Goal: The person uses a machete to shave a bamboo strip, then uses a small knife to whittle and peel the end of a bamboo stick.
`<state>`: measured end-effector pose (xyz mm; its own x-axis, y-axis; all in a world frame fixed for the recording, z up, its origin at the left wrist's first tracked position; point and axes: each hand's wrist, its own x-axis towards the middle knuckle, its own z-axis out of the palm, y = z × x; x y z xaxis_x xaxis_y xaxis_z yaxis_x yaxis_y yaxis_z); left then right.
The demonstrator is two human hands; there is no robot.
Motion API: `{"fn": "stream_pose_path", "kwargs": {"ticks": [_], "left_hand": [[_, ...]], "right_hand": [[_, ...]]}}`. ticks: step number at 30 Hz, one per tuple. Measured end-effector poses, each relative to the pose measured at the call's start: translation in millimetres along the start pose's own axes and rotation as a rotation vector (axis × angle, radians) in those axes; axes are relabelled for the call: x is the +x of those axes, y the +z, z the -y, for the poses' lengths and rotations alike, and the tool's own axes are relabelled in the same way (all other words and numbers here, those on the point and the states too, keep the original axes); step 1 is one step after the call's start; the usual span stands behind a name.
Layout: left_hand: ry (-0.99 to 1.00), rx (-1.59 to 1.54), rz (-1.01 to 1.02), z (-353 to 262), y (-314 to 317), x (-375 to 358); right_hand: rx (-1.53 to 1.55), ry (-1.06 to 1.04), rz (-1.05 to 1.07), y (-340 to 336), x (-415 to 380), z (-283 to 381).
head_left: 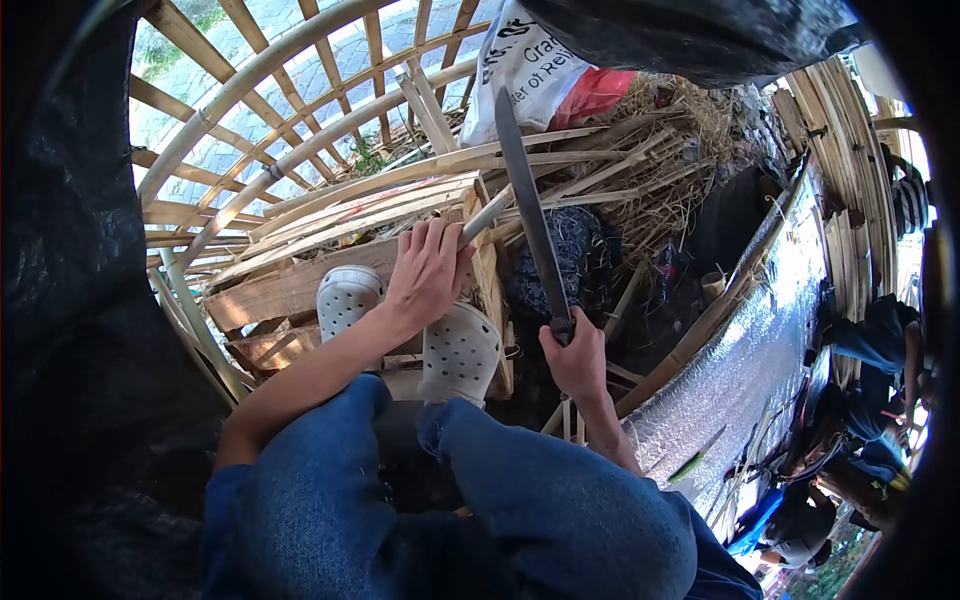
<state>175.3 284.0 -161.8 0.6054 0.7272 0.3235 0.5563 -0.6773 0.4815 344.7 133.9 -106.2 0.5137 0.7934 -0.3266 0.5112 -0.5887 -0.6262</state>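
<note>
Your right grip (577, 358) clamps the machete (535, 215), your left grip (428, 268) the pale stick (488, 215); a glancing stroke could cut you there.

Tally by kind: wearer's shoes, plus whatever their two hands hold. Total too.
White shoes: 2
Long knife, in the right hand: 1
Stick, in the left hand: 1
Total: 4

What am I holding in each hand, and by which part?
Your right hand holds a long knife by its handle. Your left hand grips a pale stick; exactly where along it is unclear, one end being hidden.
</note>
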Motion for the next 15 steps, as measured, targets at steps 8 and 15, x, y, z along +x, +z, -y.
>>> {"fn": "stream_pose_path", "kwargs": {"ticks": [8,15], "left_hand": [[-0.297,-0.295,0.350,6.5,-26.3,-21.1],[-0.045,-0.372,0.261,3.6,-55.9,2.4]], "right_hand": [[-0.002,-0.062,0.021,10.8,12.1,-2.8],[0.078,-0.096,0.042,-12.4,9.1,15.2]]}}
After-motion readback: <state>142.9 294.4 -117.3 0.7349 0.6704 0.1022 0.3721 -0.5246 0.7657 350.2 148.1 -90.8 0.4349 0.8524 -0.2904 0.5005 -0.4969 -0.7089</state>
